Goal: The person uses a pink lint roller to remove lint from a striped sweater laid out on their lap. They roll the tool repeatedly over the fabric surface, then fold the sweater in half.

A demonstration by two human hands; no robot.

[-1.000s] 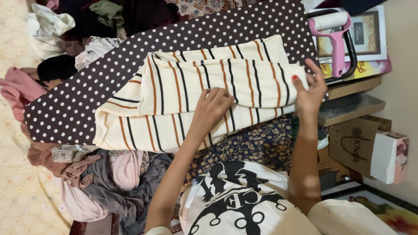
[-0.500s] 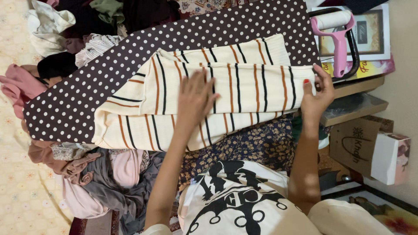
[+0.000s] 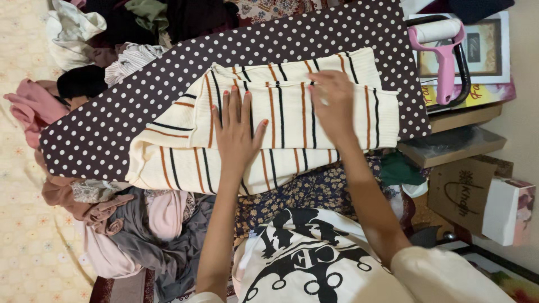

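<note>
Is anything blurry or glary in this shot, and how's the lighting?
Head view: soft, even indoor light with no glare; the striped garment and polka-dot board are sharp; the right hand shows slight motion blur, the left hand less; shadows are faint.

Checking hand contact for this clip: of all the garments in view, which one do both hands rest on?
The cream striped sweater on the polka-dot ironing board. The left hand and right hand lie flat on it; the other clothes sit untouched in heaps.

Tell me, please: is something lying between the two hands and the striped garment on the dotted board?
Nothing visible does. The left hand lies flat and open on the striped garment, and the right hand presses on its folded upper layer. Both touch the cloth directly on the polka-dot board.
</note>
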